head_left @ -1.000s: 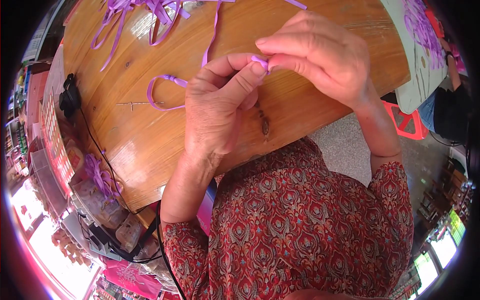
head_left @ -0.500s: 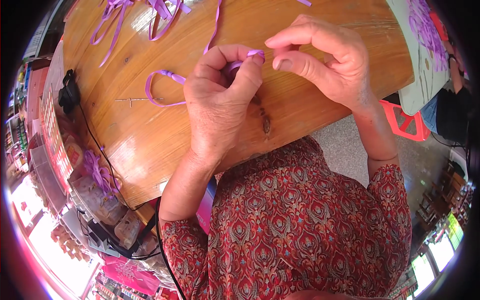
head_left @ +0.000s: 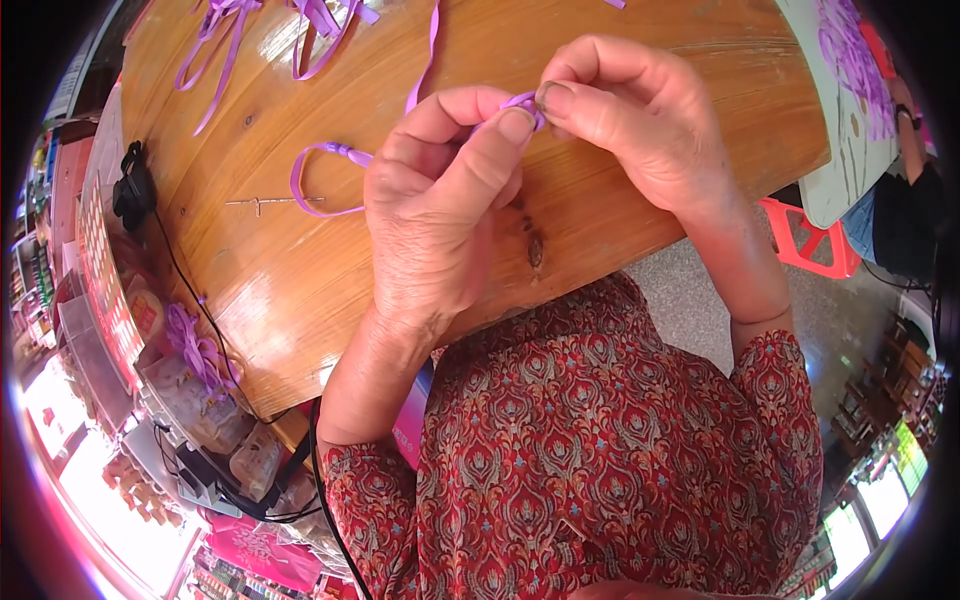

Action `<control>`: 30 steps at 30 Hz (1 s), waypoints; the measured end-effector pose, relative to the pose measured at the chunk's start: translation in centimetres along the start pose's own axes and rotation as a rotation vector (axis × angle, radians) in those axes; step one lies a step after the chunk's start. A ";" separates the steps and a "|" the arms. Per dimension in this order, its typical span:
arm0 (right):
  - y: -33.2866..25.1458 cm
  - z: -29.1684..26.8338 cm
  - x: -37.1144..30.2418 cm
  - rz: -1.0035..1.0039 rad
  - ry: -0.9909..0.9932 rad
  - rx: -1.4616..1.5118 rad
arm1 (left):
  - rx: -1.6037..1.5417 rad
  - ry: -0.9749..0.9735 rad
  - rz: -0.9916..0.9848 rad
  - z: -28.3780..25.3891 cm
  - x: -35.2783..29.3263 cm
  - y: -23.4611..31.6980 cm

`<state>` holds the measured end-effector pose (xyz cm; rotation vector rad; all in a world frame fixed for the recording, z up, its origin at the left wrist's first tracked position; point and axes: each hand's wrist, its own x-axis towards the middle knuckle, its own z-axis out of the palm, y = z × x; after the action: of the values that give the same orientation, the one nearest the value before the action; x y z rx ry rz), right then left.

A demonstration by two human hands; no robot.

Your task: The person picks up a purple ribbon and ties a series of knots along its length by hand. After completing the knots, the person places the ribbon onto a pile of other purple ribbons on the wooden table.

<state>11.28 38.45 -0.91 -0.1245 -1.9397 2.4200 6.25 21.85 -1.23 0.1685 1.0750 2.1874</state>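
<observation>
Over the wooden table my left hand (head_left: 430,190) pinches a purple ribbon (head_left: 521,101) between thumb and index finger. A small folded or knotted part of it shows at the fingertips. My right hand (head_left: 640,120) has its thumb and index finger closed on the same piece from the right, so the fingertips of both hands nearly touch. To the left of my left hand, a ribbon loop (head_left: 298,172) with a small knot lies on the table and runs under that hand. Another stretch of ribbon (head_left: 432,45) goes up past the far edge of view.
A thin metal tool (head_left: 258,203) lies on the wooden table (head_left: 300,270) beside the loop. Purple ribbon bundles (head_left: 225,20) lie at the far left. A black cable plug (head_left: 132,190) rests by the left edge. At right are a red stool (head_left: 815,245) and another person's arm (head_left: 908,135).
My right hand has moved left and its thumb and finger have closed on the ribbon at my left fingertips. My left hand stays nearly in place.
</observation>
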 end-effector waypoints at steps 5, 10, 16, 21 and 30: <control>-0.4 0.5 0.0 0.010 -0.033 0.055 | -0.127 -0.107 -0.035 -1.0 0.3 -0.1; 0.3 0.4 0.1 -0.349 -0.011 -0.320 | -0.114 -0.122 -0.033 -0.7 0.1 0.4; 0.1 0.2 0.1 -0.696 0.003 -0.568 | -0.040 -0.047 0.002 -0.5 0.0 0.5; -0.2 0.0 -0.1 -0.574 -0.054 -0.394 | 0.052 -0.028 0.016 -0.3 -0.2 0.4; -0.2 -0.1 0.1 -0.663 -0.035 -0.507 | -0.078 -0.091 -0.075 -1.3 -0.1 0.3</control>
<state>11.14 38.57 -0.72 0.4726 -2.1161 1.5079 5.65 20.87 -1.85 0.1878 0.9304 2.1299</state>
